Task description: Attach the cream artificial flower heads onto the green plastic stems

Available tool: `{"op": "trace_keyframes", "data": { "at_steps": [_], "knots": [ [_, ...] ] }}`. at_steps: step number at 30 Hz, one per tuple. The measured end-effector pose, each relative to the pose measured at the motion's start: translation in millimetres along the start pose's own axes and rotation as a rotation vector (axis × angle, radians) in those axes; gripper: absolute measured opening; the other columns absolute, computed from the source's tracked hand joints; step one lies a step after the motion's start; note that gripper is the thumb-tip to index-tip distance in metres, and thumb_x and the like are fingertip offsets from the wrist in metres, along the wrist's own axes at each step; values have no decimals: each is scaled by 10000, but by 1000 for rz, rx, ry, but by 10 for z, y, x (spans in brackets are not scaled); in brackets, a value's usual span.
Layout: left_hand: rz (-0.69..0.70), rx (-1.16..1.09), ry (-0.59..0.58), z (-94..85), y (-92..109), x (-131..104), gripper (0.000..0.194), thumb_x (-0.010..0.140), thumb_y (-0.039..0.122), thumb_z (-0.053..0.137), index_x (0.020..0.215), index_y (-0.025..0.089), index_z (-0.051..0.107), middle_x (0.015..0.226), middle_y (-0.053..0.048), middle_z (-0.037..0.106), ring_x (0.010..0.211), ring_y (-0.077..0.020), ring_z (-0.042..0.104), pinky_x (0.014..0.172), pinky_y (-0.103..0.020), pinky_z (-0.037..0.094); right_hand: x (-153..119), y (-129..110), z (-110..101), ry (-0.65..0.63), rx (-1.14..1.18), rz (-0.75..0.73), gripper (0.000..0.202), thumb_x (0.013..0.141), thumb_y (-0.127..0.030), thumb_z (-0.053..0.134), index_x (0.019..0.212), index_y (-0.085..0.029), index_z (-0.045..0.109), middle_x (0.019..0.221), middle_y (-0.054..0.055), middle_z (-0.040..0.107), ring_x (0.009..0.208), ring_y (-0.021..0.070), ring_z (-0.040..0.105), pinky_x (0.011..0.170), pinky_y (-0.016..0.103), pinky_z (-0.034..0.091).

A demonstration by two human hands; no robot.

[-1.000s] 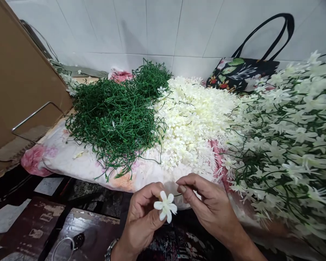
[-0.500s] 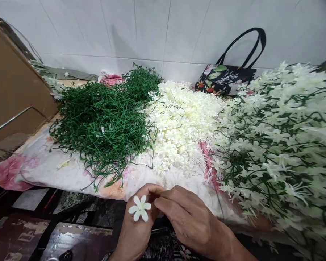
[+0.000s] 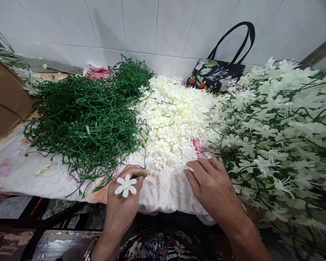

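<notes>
My left hand (image 3: 125,203) is closed on a green artificial flower stem. One white six-petalled flower (image 3: 125,186) sticks out over the back of that hand, and a green stem tip (image 3: 139,174) shows by the fingertips. At the near edge of the pile of loose white flower heads (image 3: 171,119), my right hand (image 3: 213,188) pinches a small white piece (image 3: 189,168), probably a flower head; the fingers hide most of it. Left of the white pile lies a tangled heap of bare green stems (image 3: 81,116).
A large mass of white flowers on green stems (image 3: 268,145) fills the right side. A black floral handbag (image 3: 217,75) leans on the tiled wall. Cardboard (image 3: 8,98) stands at the left. A flowered cloth (image 3: 13,174) covers the table.
My right hand has parted from the left and moved right and forward to the white flower heads. My left hand has shifted a little left and forward, still holding the stem. The view has turned slightly.
</notes>
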State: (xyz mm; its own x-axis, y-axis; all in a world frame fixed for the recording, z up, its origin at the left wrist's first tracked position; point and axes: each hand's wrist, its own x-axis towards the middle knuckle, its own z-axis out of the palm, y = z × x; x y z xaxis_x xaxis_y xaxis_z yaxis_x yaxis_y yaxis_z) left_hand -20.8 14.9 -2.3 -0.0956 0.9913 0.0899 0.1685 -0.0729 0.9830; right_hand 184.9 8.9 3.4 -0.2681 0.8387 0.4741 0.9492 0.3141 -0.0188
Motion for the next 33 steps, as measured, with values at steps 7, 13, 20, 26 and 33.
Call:
{"op": "trace_keyframes", "data": {
  "at_steps": [7, 13, 20, 26, 33],
  "knots": [
    [87, 147, 66, 56, 66, 244, 105, 659, 120, 546, 597, 190, 593, 642, 6, 600, 645, -160, 560, 598, -242, 421, 23, -91, 94, 28, -49, -5, 233, 854, -139, 496, 629, -183, 542, 605, 40, 547, 648, 188, 457, 661, 329, 324],
    [155, 306, -38, 109, -22, 271, 181, 657, 44, 503, 630, 171, 628, 643, -4, 566, 627, -154, 550, 572, -234, 390, -52, -90, 67, 88, 220, -10, 192, 856, -105, 484, 680, -180, 504, 626, 24, 547, 626, 160, 494, 642, 291, 380],
    [224, 825, -164, 200, 35, 281, 470, 604, -51, 397, 900, 196, 665, 784, -42, 560, 715, -191, 560, 585, -267, 365, -47, -85, 44, 74, 403, 28, 151, 853, -115, 478, 729, -186, 525, 637, -2, 581, 583, 117, 543, 586, 226, 423],
    [230, 683, -110, 171, 40, 282, 325, 569, -57, 401, 668, 199, 575, 701, -11, 508, 642, -158, 508, 574, -251, 350, -20, -94, 57, 102, 476, 49, 143, 840, -114, 489, 725, -186, 535, 628, -7, 580, 568, 107, 550, 573, 210, 432],
    [253, 257, 47, 98, 82, 270, 117, 690, 95, 545, 618, 187, 540, 635, 10, 544, 615, -144, 540, 573, -236, 397, -12, -126, -4, 119, 523, 90, 136, 843, -121, 480, 736, -193, 523, 650, -19, 593, 575, 88, 572, 580, 184, 438]
  ]
}}
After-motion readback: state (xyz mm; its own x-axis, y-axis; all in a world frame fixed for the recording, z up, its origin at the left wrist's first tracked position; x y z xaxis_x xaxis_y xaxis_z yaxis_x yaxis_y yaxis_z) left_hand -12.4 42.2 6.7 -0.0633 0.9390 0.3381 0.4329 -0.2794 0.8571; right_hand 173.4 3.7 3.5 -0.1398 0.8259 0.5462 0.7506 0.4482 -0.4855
